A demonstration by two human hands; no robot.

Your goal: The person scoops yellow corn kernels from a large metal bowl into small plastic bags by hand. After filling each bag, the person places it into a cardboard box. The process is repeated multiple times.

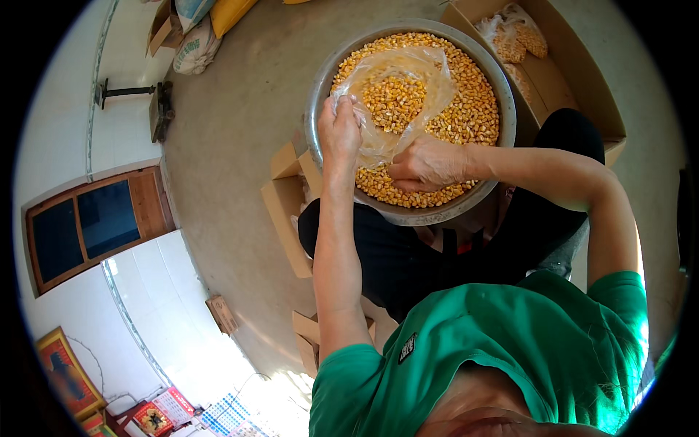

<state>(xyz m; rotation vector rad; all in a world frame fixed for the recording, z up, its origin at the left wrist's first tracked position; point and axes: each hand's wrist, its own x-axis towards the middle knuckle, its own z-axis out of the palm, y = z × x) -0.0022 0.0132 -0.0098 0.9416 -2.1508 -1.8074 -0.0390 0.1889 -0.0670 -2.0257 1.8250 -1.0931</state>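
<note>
A wide metal basin (508, 109) full of yellow corn kernels (469, 104) stands in front of me. Over the kernels lies a clear plastic bag (437, 60), its mouth spread wide and a heap of kernels showing inside it. My left hand (341, 128) grips the bag's rim at the left. At the bag's near right edge is my right hand (428, 163), fingers curled and resting against the kernels and the plastic; its fingertips are partly hidden, so I cannot tell what they hold.
On the right, a cardboard box (584, 71) holds tied clear bags of kernels (513, 41). Another open carton (284, 202) stands left of my knee. Stuffed sacks (196, 49) lie at the upper left, near a platform scale (161, 112) by the wall.
</note>
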